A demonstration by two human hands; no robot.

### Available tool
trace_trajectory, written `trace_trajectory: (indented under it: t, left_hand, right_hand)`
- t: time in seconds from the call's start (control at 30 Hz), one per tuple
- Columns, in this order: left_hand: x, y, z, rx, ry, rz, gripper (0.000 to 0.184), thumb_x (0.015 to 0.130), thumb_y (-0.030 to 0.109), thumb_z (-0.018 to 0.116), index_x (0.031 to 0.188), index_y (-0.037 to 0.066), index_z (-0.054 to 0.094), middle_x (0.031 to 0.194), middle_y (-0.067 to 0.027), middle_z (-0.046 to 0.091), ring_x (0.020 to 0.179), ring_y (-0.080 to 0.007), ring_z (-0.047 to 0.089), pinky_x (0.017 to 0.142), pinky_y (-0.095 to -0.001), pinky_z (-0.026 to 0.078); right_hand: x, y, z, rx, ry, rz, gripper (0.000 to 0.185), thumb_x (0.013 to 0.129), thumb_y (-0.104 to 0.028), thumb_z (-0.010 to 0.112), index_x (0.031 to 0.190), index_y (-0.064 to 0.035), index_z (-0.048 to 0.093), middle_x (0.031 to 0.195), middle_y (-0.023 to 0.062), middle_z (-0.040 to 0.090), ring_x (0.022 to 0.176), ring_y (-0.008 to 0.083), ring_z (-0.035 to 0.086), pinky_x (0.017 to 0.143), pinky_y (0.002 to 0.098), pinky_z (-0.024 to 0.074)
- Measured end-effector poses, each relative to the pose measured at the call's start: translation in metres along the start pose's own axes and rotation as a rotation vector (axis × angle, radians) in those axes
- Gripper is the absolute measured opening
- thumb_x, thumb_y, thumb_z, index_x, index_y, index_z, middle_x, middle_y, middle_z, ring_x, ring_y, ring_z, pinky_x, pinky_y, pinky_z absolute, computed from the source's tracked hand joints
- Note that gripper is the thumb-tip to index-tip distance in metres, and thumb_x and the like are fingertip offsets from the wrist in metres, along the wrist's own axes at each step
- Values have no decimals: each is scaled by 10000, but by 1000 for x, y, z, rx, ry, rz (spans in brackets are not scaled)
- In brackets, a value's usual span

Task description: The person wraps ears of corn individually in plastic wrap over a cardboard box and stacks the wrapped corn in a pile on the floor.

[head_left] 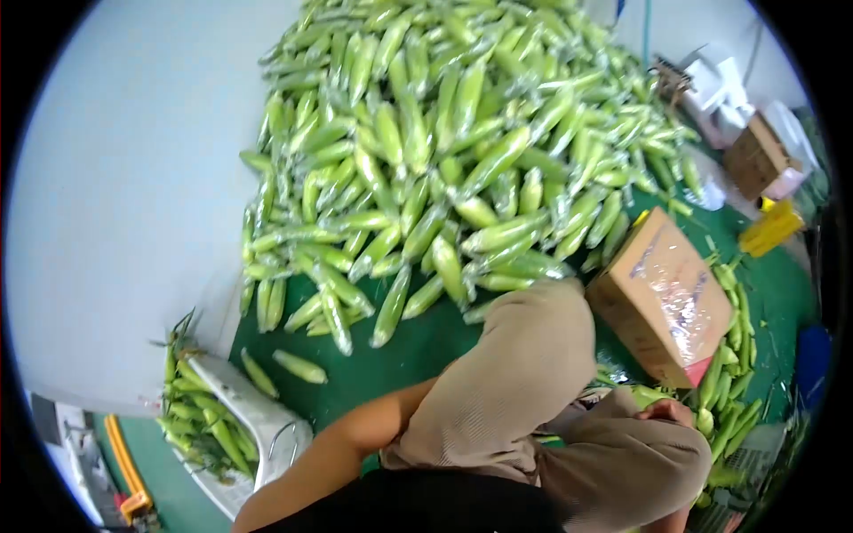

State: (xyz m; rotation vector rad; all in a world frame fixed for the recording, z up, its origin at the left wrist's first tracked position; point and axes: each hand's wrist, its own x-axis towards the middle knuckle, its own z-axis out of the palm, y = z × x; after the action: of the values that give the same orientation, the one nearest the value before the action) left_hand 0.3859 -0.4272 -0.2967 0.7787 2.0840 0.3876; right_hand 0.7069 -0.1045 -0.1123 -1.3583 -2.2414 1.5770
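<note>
A bent left forearm passes behind my raised knee, and the leg hides my left hand. My right hand shows only in part past the other knee, close to loose green corn ears. Its fingers are too unclear to tell what they hold, if anything. Ahead of my knees spreads a big heap of corn ears in clear plastic wrap. Two separate corn ears lie on the green floor to the left of my legs.
A cardboard box with shiny plastic on it stands right of my knee, beside unwrapped corn ears. At left, a white basket holds more corn. A pale wall borders the heap. Another carton sits at far right.
</note>
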Motion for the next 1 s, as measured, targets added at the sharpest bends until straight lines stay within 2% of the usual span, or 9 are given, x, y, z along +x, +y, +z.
trace_trajectory:
  t: [0.13,0.33,0.6,0.77,0.87,0.9,1.0]
  left_hand:
    - [-1,-21,-2,0,-21,0,338,923,207,729,1234,80,692,1256,-185,617,1149,-348,612,934,-469,510]
    - [-4,-46,-20,32,-76,-24,319,925,197,726,1217,73,697,1226,-180,627,1121,-341,623,918,-455,515]
    - [74,6,-49,229,-137,194,293,929,183,721,1196,63,704,1186,-174,640,1083,-331,636,897,-437,522]
    - [125,66,-33,346,-246,285,277,931,174,718,1182,57,708,1161,-170,648,1060,-325,645,884,-426,526]
    - [140,86,7,377,-316,253,268,932,169,717,1174,54,711,1146,-168,652,1046,-322,650,876,-419,528]
    - [141,91,21,387,-344,236,265,932,167,716,1171,53,712,1141,-167,654,1041,-320,651,873,-417,529]
    - [146,94,60,405,-423,158,256,933,162,714,1163,49,714,1126,-165,659,1027,-317,656,865,-410,531]
  right_hand:
    - [-17,-53,-16,40,29,-105,262,1023,-204,627,1162,4,704,1076,157,730,1061,269,688,997,391,511]
    - [-38,-78,-25,148,66,-117,280,1040,-224,614,1155,11,715,1074,152,737,1062,260,691,998,386,513]
    - [-87,-69,-36,307,109,-52,310,1063,-250,598,1146,19,728,1072,146,746,1062,247,694,999,379,516]
    - [-111,-66,-47,697,-53,-54,332,1077,-266,587,1141,24,737,1070,142,751,1062,240,696,1000,375,517]
    - [-89,-34,-57,913,-261,28,347,1086,-276,581,1137,27,742,1069,140,755,1062,235,698,1000,373,518]
    - [-74,11,-61,942,-562,101,351,1091,-265,573,1189,28,740,1103,144,763,1080,226,699,1001,374,519]
    - [-56,24,-71,801,-587,38,297,1081,-227,604,1203,20,715,1125,112,768,1146,180,676,1000,336,519]
